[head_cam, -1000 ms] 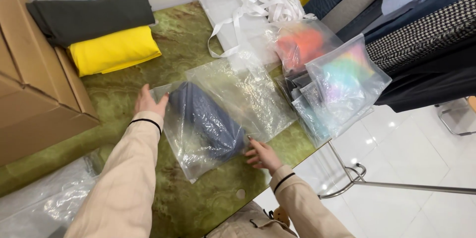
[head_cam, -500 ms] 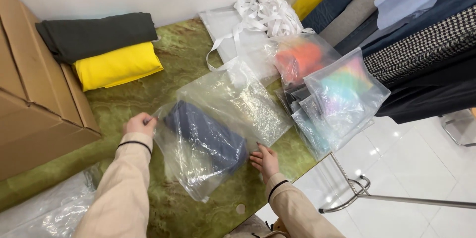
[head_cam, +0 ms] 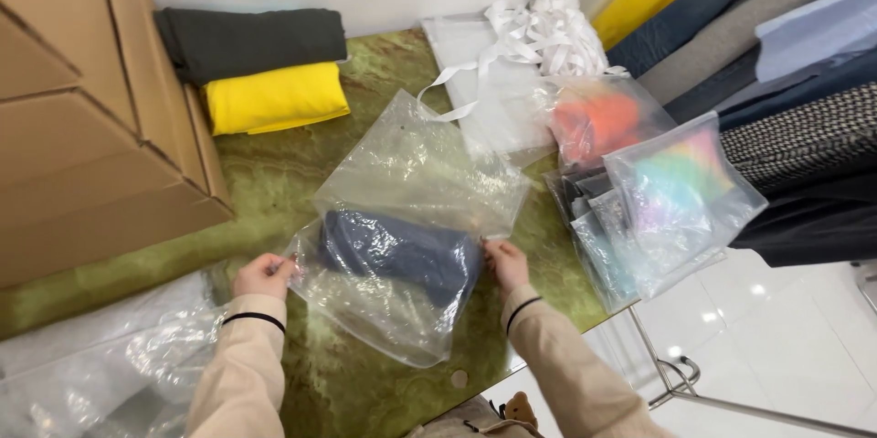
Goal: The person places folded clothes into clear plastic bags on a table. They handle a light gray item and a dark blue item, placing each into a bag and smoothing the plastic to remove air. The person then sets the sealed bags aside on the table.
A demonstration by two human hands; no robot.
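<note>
Clear plastic bag (head_cam: 402, 246) lying flat near middle of green marbled bench (head_cam: 274, 196), dark blue folded garment (head_cam: 397, 251) inside its lower half. Left hand (head_cam: 263, 275) closed on bag's left edge, fingers pinching the plastic. Right hand (head_cam: 505, 264) closed on bag's right edge, same pinch. Black band on each wrist, beige sleeves. Cardboard box (head_cam: 91, 127) to the left. Yellow folded cloth (head_cam: 274, 97) and dark grey folded cloth (head_cam: 251, 41) stacked at far side. Bagged orange garment (head_cam: 598, 118) and bagged multicoloured garment (head_cam: 681, 187) to the right. White straps (head_cam: 544, 31) piled at back.
</note>
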